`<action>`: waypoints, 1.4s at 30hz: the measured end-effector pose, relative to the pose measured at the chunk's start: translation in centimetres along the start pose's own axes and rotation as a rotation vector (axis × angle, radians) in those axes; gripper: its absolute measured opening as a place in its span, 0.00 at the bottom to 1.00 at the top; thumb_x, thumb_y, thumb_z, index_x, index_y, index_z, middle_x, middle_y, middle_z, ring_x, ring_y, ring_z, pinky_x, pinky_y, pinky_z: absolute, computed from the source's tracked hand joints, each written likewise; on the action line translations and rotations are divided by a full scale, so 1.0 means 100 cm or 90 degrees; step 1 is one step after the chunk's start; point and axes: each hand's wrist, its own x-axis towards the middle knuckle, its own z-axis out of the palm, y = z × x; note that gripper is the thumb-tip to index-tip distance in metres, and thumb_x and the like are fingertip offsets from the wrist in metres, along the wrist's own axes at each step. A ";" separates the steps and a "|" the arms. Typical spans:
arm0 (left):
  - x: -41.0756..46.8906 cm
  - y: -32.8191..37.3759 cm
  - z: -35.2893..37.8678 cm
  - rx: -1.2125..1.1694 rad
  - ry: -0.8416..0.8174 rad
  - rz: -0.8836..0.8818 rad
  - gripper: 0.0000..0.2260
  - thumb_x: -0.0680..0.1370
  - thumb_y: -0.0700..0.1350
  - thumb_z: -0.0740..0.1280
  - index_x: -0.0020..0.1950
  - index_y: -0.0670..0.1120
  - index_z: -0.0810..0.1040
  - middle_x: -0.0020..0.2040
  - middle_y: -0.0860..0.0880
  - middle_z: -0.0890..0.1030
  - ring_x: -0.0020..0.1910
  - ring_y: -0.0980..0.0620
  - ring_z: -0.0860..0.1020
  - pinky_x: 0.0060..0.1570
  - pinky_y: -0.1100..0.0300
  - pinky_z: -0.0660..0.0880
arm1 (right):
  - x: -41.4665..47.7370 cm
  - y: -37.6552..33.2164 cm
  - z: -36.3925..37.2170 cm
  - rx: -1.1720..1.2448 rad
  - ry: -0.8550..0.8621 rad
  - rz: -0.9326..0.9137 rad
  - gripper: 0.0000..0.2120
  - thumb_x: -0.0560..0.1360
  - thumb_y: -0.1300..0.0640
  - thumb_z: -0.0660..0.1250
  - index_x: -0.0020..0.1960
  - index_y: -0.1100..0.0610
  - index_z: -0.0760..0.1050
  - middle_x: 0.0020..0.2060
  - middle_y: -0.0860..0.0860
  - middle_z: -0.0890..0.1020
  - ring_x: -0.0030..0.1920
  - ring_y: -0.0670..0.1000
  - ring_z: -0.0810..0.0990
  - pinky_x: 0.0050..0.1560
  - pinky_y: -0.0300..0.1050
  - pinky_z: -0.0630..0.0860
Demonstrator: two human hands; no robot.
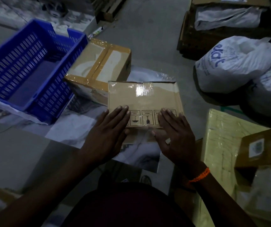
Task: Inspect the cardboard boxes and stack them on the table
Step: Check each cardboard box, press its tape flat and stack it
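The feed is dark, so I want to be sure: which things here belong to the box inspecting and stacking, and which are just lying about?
Job: cardboard box, with left hand and right hand flat on it; taped box behind it.
Lying about: blue crate; white bags; yellow wrapped parcel.

Blue slotted crate (52, 97) at the left; white printed sacks (233, 66) at the right; pale plastic sheeting (69, 128) on the floor
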 end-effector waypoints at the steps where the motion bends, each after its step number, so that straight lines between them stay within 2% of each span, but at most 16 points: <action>1: 0.002 0.002 0.000 -0.008 0.005 -0.009 0.24 0.85 0.52 0.53 0.77 0.41 0.69 0.79 0.42 0.66 0.79 0.45 0.63 0.77 0.43 0.61 | 0.002 -0.001 0.000 -0.002 0.001 0.005 0.26 0.81 0.46 0.65 0.73 0.61 0.75 0.72 0.59 0.76 0.74 0.57 0.73 0.76 0.60 0.66; 8: 0.015 0.001 -0.006 -0.069 0.014 -0.027 0.22 0.85 0.51 0.55 0.75 0.42 0.73 0.76 0.43 0.71 0.77 0.44 0.68 0.75 0.42 0.65 | 0.016 0.002 -0.008 0.032 -0.039 0.032 0.26 0.82 0.43 0.61 0.71 0.61 0.77 0.71 0.58 0.78 0.73 0.56 0.76 0.74 0.59 0.69; 11: 0.026 -0.001 -0.016 -0.145 0.073 -0.054 0.19 0.84 0.51 0.58 0.68 0.43 0.80 0.72 0.42 0.76 0.71 0.43 0.73 0.68 0.45 0.72 | 0.026 0.005 -0.012 0.119 -0.017 0.085 0.25 0.82 0.44 0.62 0.69 0.60 0.79 0.69 0.57 0.80 0.71 0.56 0.77 0.74 0.55 0.68; 13: 0.034 -0.005 -0.019 -0.202 0.130 -0.109 0.18 0.82 0.52 0.62 0.65 0.44 0.80 0.73 0.42 0.74 0.69 0.45 0.72 0.66 0.57 0.72 | 0.040 0.007 -0.019 0.191 0.023 0.172 0.24 0.80 0.46 0.67 0.68 0.60 0.79 0.69 0.57 0.80 0.69 0.56 0.77 0.71 0.51 0.71; 14: 0.040 -0.007 -0.020 -0.238 0.149 -0.153 0.19 0.82 0.53 0.63 0.68 0.44 0.78 0.75 0.43 0.71 0.71 0.47 0.70 0.68 0.64 0.69 | 0.048 0.012 -0.020 0.221 0.031 0.232 0.24 0.79 0.47 0.69 0.69 0.60 0.78 0.69 0.58 0.79 0.69 0.56 0.77 0.70 0.48 0.72; 15: 0.046 -0.008 -0.021 -0.277 0.149 -0.206 0.23 0.81 0.54 0.65 0.72 0.44 0.74 0.77 0.43 0.67 0.72 0.49 0.67 0.69 0.65 0.68 | 0.056 0.020 -0.019 0.248 0.021 0.290 0.25 0.79 0.47 0.71 0.70 0.60 0.77 0.69 0.57 0.79 0.68 0.55 0.77 0.67 0.45 0.72; 17: 0.058 -0.013 -0.018 -0.365 0.086 -0.319 0.31 0.78 0.56 0.69 0.78 0.47 0.65 0.76 0.44 0.66 0.73 0.48 0.68 0.70 0.48 0.72 | 0.072 0.033 -0.020 0.343 -0.048 0.404 0.30 0.76 0.42 0.74 0.72 0.57 0.75 0.68 0.55 0.80 0.67 0.54 0.79 0.66 0.45 0.73; 18: 0.063 -0.015 -0.018 -0.420 0.048 -0.369 0.33 0.76 0.58 0.70 0.78 0.49 0.63 0.73 0.46 0.70 0.70 0.48 0.70 0.66 0.43 0.75 | 0.079 0.040 -0.019 0.417 -0.081 0.459 0.33 0.74 0.38 0.74 0.73 0.54 0.75 0.67 0.54 0.80 0.66 0.54 0.80 0.67 0.50 0.76; 20: 0.069 -0.019 -0.017 -0.527 -0.008 -0.441 0.36 0.71 0.65 0.70 0.75 0.54 0.65 0.67 0.50 0.76 0.64 0.48 0.77 0.62 0.41 0.78 | 0.089 0.048 -0.019 0.573 -0.128 0.548 0.35 0.71 0.32 0.73 0.71 0.51 0.76 0.64 0.52 0.83 0.63 0.53 0.82 0.67 0.60 0.78; 23: 0.072 -0.021 -0.013 -0.585 -0.011 -0.473 0.37 0.66 0.69 0.68 0.72 0.57 0.68 0.62 0.52 0.80 0.60 0.48 0.80 0.61 0.42 0.79 | 0.095 0.047 -0.024 0.699 -0.204 0.597 0.35 0.68 0.27 0.70 0.68 0.46 0.78 0.62 0.48 0.84 0.65 0.53 0.81 0.71 0.63 0.74; 25: 0.073 -0.015 -0.014 -0.600 0.004 -0.472 0.36 0.67 0.68 0.69 0.72 0.58 0.67 0.63 0.51 0.80 0.60 0.47 0.80 0.59 0.42 0.79 | 0.092 0.045 -0.030 0.712 -0.228 0.597 0.29 0.74 0.29 0.68 0.68 0.45 0.78 0.62 0.48 0.85 0.64 0.54 0.81 0.70 0.64 0.74; 30: 0.073 0.003 -0.014 -0.637 0.060 -0.455 0.29 0.78 0.51 0.72 0.76 0.57 0.63 0.64 0.51 0.76 0.61 0.47 0.78 0.41 0.57 0.83 | 0.070 0.043 -0.040 0.727 -0.114 0.581 0.22 0.78 0.34 0.67 0.68 0.41 0.76 0.58 0.46 0.86 0.62 0.51 0.83 0.66 0.64 0.78; 33: 0.076 0.012 -0.014 -0.633 0.099 -0.434 0.35 0.75 0.49 0.75 0.77 0.54 0.61 0.65 0.52 0.74 0.63 0.48 0.76 0.53 0.49 0.82 | 0.055 0.045 -0.040 0.698 -0.024 0.546 0.24 0.79 0.34 0.66 0.72 0.41 0.72 0.60 0.45 0.84 0.58 0.47 0.84 0.61 0.61 0.81; 38: 0.055 0.014 -0.006 -0.705 0.101 -0.393 0.36 0.71 0.54 0.75 0.76 0.57 0.65 0.69 0.59 0.74 0.65 0.64 0.74 0.58 0.64 0.77 | 0.005 0.044 -0.025 0.751 0.112 0.536 0.22 0.83 0.39 0.61 0.74 0.47 0.70 0.64 0.47 0.81 0.64 0.52 0.81 0.56 0.51 0.82; 40: 0.042 0.018 0.001 -0.793 0.095 -0.441 0.27 0.76 0.58 0.72 0.73 0.57 0.71 0.68 0.56 0.77 0.67 0.58 0.75 0.58 0.61 0.78 | -0.019 0.043 -0.011 0.791 0.127 0.600 0.31 0.78 0.30 0.62 0.71 0.51 0.73 0.64 0.49 0.81 0.66 0.54 0.80 0.54 0.50 0.81; 42: 0.029 0.020 0.009 -0.834 0.093 -0.478 0.20 0.81 0.61 0.62 0.69 0.53 0.77 0.65 0.53 0.81 0.67 0.51 0.77 0.62 0.53 0.76 | -0.036 0.041 0.002 0.806 0.119 0.671 0.39 0.70 0.24 0.66 0.69 0.51 0.75 0.62 0.49 0.82 0.65 0.51 0.80 0.49 0.46 0.81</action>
